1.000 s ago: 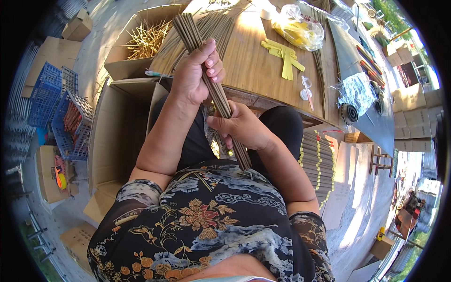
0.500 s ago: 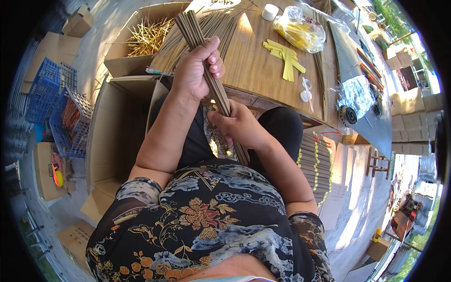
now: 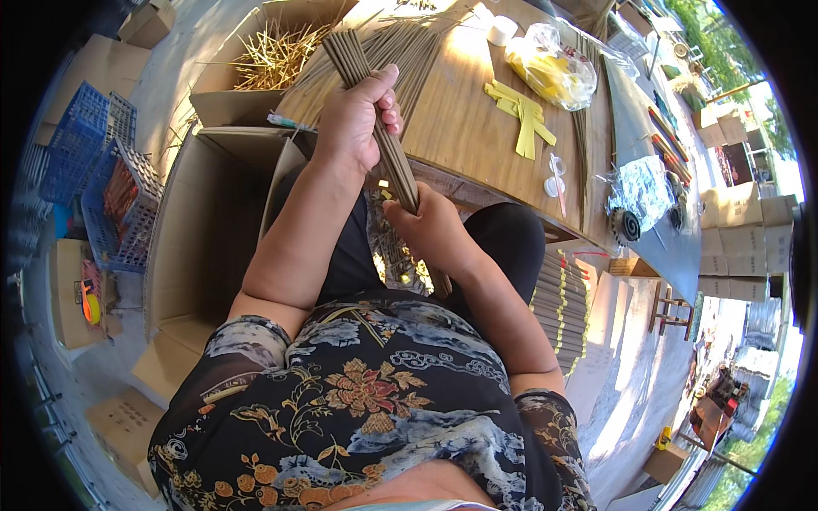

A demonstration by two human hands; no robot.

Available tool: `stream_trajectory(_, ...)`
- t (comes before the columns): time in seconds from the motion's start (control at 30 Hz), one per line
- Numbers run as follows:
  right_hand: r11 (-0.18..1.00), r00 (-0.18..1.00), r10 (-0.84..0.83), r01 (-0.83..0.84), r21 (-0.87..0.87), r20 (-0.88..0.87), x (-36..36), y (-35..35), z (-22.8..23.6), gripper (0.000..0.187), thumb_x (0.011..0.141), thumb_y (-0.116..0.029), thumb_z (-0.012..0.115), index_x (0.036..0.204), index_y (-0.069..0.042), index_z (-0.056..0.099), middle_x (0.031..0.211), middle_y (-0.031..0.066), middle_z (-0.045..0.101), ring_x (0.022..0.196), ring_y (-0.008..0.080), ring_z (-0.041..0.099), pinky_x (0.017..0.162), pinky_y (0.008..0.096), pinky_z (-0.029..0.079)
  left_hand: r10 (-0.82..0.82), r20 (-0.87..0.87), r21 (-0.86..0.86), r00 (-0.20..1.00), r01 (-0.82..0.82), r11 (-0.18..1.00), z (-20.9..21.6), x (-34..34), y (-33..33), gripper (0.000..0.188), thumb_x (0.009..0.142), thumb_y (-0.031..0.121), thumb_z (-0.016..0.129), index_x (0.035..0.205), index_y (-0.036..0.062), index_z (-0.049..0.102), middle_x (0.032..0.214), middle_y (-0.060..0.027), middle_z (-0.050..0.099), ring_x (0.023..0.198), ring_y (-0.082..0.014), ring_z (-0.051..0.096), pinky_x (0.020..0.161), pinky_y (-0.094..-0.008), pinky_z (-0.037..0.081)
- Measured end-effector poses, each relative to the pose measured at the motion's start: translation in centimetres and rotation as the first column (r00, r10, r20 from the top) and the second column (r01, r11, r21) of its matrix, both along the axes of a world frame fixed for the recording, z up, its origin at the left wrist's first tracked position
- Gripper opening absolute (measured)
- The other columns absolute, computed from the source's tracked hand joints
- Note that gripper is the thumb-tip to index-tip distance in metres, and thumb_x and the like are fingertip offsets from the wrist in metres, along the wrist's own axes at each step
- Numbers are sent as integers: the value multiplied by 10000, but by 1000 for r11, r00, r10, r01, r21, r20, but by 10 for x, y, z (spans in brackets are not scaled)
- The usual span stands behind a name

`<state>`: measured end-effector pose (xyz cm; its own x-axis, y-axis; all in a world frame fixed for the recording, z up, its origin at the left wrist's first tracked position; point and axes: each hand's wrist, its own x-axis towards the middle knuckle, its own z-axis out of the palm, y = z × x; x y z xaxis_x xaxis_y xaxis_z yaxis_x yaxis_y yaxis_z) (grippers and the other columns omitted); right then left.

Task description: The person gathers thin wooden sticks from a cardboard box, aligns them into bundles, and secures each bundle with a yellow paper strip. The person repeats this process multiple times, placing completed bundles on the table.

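Observation:
A thick bundle of brown incense sticks (image 3: 390,157) slants across in front of me, its upper end fanned slightly beyond my fist. Wrapped round its upper part is my left hand (image 3: 356,123), thumb lying along the sticks. Lower down, my right hand (image 3: 433,228) grips the same bundle, hiding part of it; the lower end shows between my legs. Loose incense sticks (image 3: 405,55) lie spread on the wooden table (image 3: 460,111) just past my left hand. Yellow paper strips (image 3: 521,115) rest in a small pile on the table, near a plastic bag (image 3: 552,64) holding more yellow strips.
Open cardboard boxes (image 3: 213,213) stand at my left, one behind holding thin yellowish sticks (image 3: 273,60). Blue plastic crates (image 3: 81,157) are farther left. Banded stick bundles (image 3: 558,302) lie by my right leg. A white cup (image 3: 503,30) and a small white lid (image 3: 554,185) sit on the table.
The view has shifted slightly, with the table appearing a little farther right. My right hand has turned somewhat on the bundle, its fingers now less visible; both hands keep their hold.

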<state>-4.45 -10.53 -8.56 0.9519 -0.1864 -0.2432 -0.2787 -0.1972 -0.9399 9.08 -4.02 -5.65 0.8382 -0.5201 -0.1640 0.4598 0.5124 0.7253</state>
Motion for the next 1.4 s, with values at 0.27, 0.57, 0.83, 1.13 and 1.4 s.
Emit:
stream_trajectory(0.27,861,981,163,-91,501,-101,-2,-8,16,130,856,-143,521,809,-51,443,509,-13,421,365,71,396,338,208,322,-291,-41,-307,956,265,914,-14,-7,5,214,854,283,560,822,81,497,630,1,476,532,-89,441,496,-213,377)
stream_trajectory(0.57,936,983,166,-132,325,-78,3,-5,19,172,850,-164,524,803,-37,418,492,4,442,358,75,416,332,219,329,-358,0,-415,934,326,849,-23,1,16,224,867,306,530,824,88,506,671,-27,517,588,-123,500,547,-253,426)
stream_trajectory(0.83,992,991,-75,86,-91,115,11,-4,-6,243,833,-208,558,830,17,465,596,95,531,520,159,526,494,309,424,215,469,57,857,-272,961,-32,-11,14,232,836,177,592,1009,36,530,806,-58,561,703,-149,553,647,-273,474)
stream_trajectory(1.13,940,990,-121,139,-310,79,15,-9,5,263,814,-221,560,857,29,489,698,222,565,692,349,579,626,382,441,-106,994,54,-9,-815,577,-33,-27,25,256,741,126,656,989,64,635,763,-39,539,708,-200,511,668,-300,421)
stream_trajectory(1.4,927,993,-99,116,-357,66,16,-10,5,264,811,-230,568,852,17,487,707,223,570,708,371,575,633,400,438,-78,743,393,664,-339,855,-20,-23,31,80,851,88,557,873,11,552,752,21,521,672,-34,467,611,-183,406)
